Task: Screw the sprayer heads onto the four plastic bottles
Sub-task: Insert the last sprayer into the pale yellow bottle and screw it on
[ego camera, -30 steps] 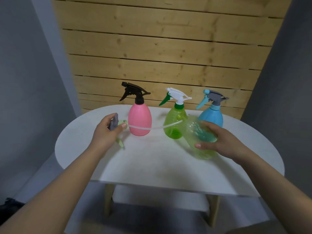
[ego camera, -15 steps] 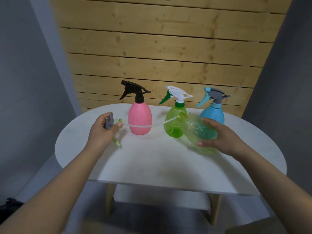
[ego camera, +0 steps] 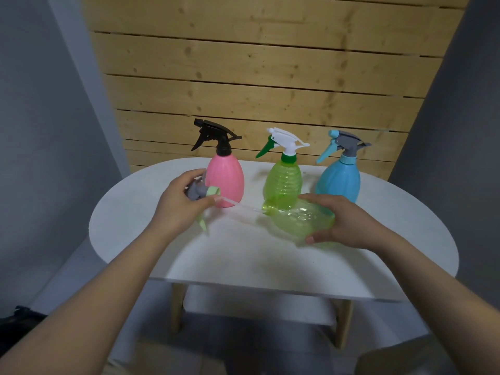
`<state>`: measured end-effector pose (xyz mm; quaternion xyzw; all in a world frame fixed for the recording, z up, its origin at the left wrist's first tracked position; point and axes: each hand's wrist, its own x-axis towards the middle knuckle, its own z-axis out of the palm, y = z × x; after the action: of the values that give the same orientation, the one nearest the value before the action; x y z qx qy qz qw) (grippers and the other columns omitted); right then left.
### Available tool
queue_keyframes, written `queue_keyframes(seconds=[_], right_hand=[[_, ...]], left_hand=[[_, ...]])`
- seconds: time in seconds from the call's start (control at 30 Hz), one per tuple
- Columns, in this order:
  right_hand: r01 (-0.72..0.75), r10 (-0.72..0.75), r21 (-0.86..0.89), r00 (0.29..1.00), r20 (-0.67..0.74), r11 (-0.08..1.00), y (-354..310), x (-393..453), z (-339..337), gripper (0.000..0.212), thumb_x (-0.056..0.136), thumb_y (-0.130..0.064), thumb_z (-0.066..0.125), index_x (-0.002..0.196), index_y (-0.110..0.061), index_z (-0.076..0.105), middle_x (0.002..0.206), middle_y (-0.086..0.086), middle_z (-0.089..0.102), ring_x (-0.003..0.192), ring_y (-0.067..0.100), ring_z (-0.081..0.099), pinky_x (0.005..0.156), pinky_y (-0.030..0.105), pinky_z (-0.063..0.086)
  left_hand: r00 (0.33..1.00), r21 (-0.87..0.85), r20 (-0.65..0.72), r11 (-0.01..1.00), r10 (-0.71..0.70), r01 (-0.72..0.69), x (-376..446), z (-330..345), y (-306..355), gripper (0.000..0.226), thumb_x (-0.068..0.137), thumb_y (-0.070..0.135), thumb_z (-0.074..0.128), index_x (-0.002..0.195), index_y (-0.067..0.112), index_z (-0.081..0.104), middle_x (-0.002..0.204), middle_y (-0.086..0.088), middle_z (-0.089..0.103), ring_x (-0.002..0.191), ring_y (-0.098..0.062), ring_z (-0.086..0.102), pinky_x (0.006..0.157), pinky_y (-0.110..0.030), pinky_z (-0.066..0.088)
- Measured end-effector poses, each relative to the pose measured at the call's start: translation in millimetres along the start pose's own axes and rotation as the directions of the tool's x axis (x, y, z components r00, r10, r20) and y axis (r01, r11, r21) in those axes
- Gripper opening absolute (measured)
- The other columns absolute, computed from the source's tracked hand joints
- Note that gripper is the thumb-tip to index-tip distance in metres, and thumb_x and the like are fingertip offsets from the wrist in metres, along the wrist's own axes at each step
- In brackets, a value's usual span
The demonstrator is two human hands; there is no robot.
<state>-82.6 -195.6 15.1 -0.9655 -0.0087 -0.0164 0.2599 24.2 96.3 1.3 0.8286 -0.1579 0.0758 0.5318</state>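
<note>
The right hand (ego camera: 349, 226) grips the ribbed, translucent yellow-green plastic bottle (ego camera: 303, 223), tipped on its side just over the white oval surface (ego camera: 243, 255), neck pointing at the left hand (ego camera: 180, 205). That hand's grip is closed on the grey sprayer head with the pale green collar (ego camera: 201, 192), and its clear dip tube (ego camera: 238, 207) looks about to enter the neck. Best bet: feed the tube all the way in, seat the collar square, then twist. Just beyond the left grip stands the capped pink bottle (ego camera: 226, 182), close enough to bump. The capped green bottle (ego camera: 282, 182) and blue bottle (ego camera: 338, 182) crowd behind the right grip.
</note>
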Motion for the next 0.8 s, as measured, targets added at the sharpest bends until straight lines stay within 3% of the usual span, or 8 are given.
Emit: queue_keyframes(seconds=[0.17, 0.33, 0.4, 0.53, 0.73, 0.8], right_hand=[[0.027, -0.029, 0.034, 0.999, 0.043, 0.999, -13.3, 1.4, 10.5, 0.088, 0.058, -0.043, 0.084, 0.135, -0.039, 0.042, 0.131, -0.003, 0.054, 0.124, 0.018, 0.044, 0.104, 0.031, 0.036], [0.04, -0.043, 0.121, 0.999, 0.026, 0.992, -17.4, 2.1, 10.3, 0.076, 0.057, -0.037, 0.086, 0.124, -0.034, 0.051, 0.121, -0.005, 0.057, 0.114, 0.012, 0.05, 0.094, 0.024, 0.04], [0.039, -0.043, 0.132, 0.999, 0.03, 0.991, -18.2, 1.3, 11.0, 0.075, 0.057, -0.038, 0.086, 0.124, -0.038, 0.053, 0.119, -0.004, 0.057, 0.112, 0.011, 0.051, 0.088, 0.02, 0.038], [0.05, -0.053, 0.146, 0.998, 0.022, 0.988, -21.1, 0.2, 14.9, 0.073, 0.058, -0.038, 0.085, 0.125, -0.041, 0.055, 0.111, -0.007, 0.059, 0.104, 0.011, 0.052, 0.08, 0.009, 0.038], [0.02, -0.051, 0.238, 0.99, 0.128, 0.971, -23.2, -1.0, 12.6, 0.066, 0.06, -0.037, 0.085, 0.118, -0.048, 0.058, 0.104, -0.015, 0.066, 0.093, 0.002, 0.059, 0.076, 0.007, 0.042], [-0.031, -0.034, 0.298, 0.976, 0.213, 0.954, -22.3, -1.2, 9.2, 0.059, 0.061, -0.035, 0.083, 0.113, -0.051, 0.06, 0.104, -0.017, 0.068, 0.094, -0.002, 0.061, 0.082, 0.014, 0.044]], left_hand=[[0.982, -0.007, 0.187, 1.0, -0.003, 0.004, -8.4, 20.8, 14.6, 0.071, 0.061, 0.03, 0.083, 0.126, 0.025, 0.054, 0.118, 0.009, 0.053, 0.111, -0.009, 0.05, 0.089, -0.025, 0.041], [0.966, -0.022, 0.245, 0.996, -0.076, 0.084, -6.9, 21.2, 20.3, 0.068, 0.061, 0.027, 0.084, 0.123, 0.018, 0.058, 0.117, 0.006, 0.06, 0.106, -0.011, 0.056, 0.086, -0.023, 0.043], [0.943, -0.059, 0.314, 0.989, -0.109, 0.134, -5.2, 16.4, 21.0, 0.059, 0.062, 0.023, 0.084, 0.116, 0.017, 0.061, 0.111, 0.002, 0.065, 0.096, -0.009, 0.062, 0.081, -0.023, 0.049], [0.86, -0.075, 0.503, 0.988, -0.081, 0.136, -8.1, 12.8, 23.8, 0.032, 0.067, 0.017, 0.081, 0.096, 0.017, 0.066, 0.09, -0.001, 0.063, 0.06, 0.0, 0.061, 0.056, -0.018, 0.052], [0.861, -0.019, 0.508, 0.999, -0.028, 0.044, -12.3, 14.3, 23.8, 0.026, 0.067, 0.024, 0.081, 0.087, 0.03, 0.065, 0.095, 0.015, 0.062, 0.077, 0.018, 0.056, 0.06, -0.001, 0.042], [0.858, -0.007, 0.514, 1.0, -0.01, 0.015, -14.4, 13.4, 25.8, 0.027, 0.067, 0.025, 0.081, 0.086, 0.033, 0.065, 0.094, 0.018, 0.062, 0.081, 0.017, 0.056, 0.062, 0.0, 0.041]])
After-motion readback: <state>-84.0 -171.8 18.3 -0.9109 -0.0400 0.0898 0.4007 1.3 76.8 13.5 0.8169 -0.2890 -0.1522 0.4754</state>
